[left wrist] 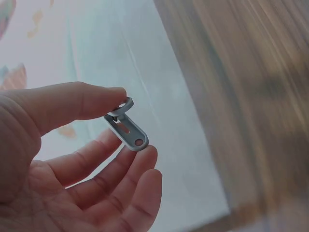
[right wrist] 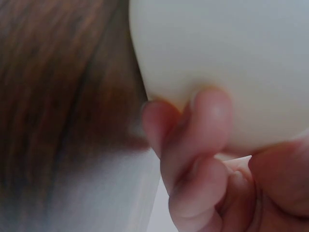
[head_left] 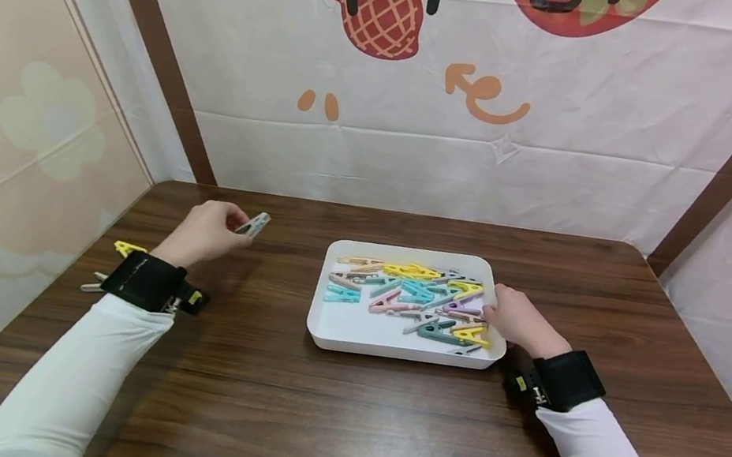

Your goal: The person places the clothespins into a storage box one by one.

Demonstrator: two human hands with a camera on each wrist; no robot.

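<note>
My left hand (head_left: 210, 236) is raised over the left part of the table and pinches a grey clothespin (head_left: 254, 225) between thumb and fingers. In the left wrist view the thumb presses one handle of this clothespin (left wrist: 126, 126), and the other fingers curve beneath it. A white tray (head_left: 384, 343) holds many clothespins in yellow, turquoise, pink, purple, beige and grey. At its right side, my right hand (head_left: 519, 317) grips the wall. The right wrist view has curled fingers (right wrist: 212, 121) pressed against the white tray wall (right wrist: 217, 48), with the thumb mostly out of sight.
Beyond the left wrist, a yellow clothespin (head_left: 129, 248) and a pale grey one (head_left: 93, 284) lie near the table's left edge, partly hidden by the wristband (head_left: 145, 281). A printed cloth (head_left: 377, 158) hangs behind the brown wooden table (head_left: 320, 429).
</note>
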